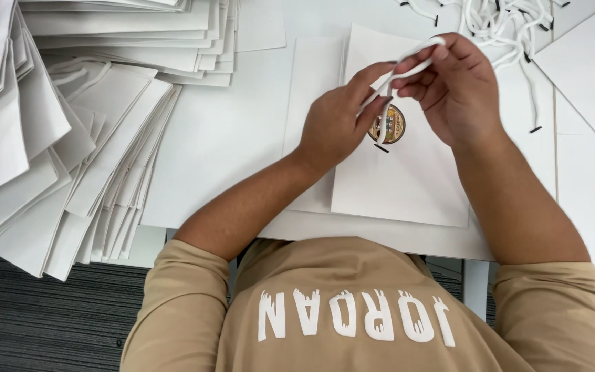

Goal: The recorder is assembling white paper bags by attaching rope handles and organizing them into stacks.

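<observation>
Both hands are up over a flat white paper bag (408, 172) lying on the white table (215, 145). The left hand (335, 124) pinches a white cord (408, 58) between thumb and fingers, and the right hand (459, 89) has its fingers curled closed around the same cord, which loops over its knuckles. The cord's loose end hangs down toward the bag, its black tip (381, 148) just below the round gold sticker (388, 125) on the bag (the sticker is partly hidden by the left hand's fingers). Left of the bag, well apart, a big fanned stack of white bags (70, 131) spills over the table edge. Above the bag, past the right hand, lies a heap of more white cords (504, 24)
</observation>
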